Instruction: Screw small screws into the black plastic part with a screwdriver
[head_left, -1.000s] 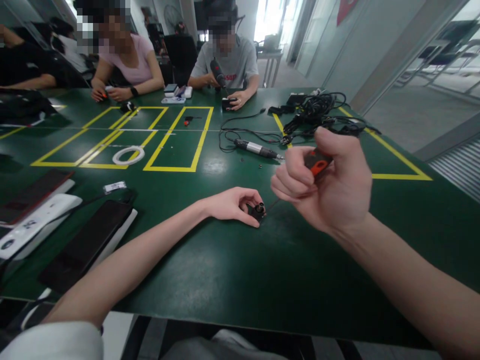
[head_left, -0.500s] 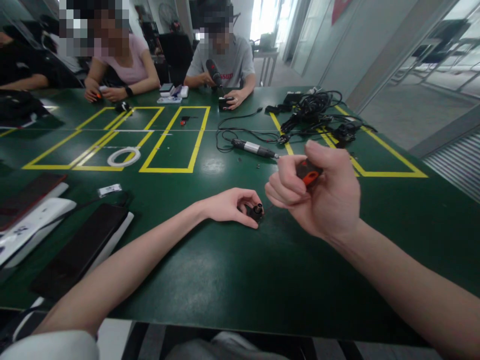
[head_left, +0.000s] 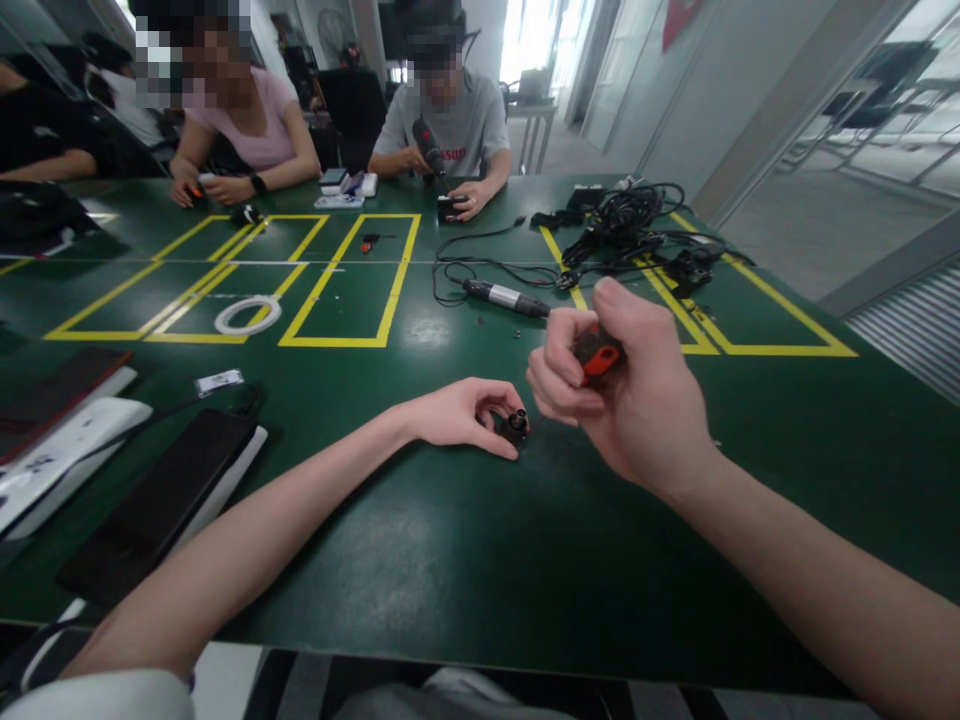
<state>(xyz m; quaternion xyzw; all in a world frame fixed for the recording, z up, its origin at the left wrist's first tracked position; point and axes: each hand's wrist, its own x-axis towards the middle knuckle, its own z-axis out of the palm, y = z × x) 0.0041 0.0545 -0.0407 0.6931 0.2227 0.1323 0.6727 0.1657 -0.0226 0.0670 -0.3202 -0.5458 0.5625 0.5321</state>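
Note:
On the green table (head_left: 420, 560), my left hand (head_left: 469, 415) curls its thumb and fingers around a small black part (head_left: 514, 428). A short round tube stands up from that part, and the fingers cover much of the rest. My right hand (head_left: 626, 390), raised to the right of it, is closed around the black-and-orange handle of what looks like a screwdriver (head_left: 600, 352). The handle's end faces me; its shaft is hidden or too faint to make out.
Beyond my right hand lies a black-and-silver electric screwdriver (head_left: 506, 297) with its cord. Tangled black cables (head_left: 626, 215) sit at the back right, a white tape roll (head_left: 247, 315) at left. Power banks (head_left: 161, 500) lie by my left forearm. Across the table, a co-worker (head_left: 450, 130) holds a power driver.
My right hand has shifted slightly left with the screwdriver handle still in its grip. The left hand and the black part stay almost where they were.

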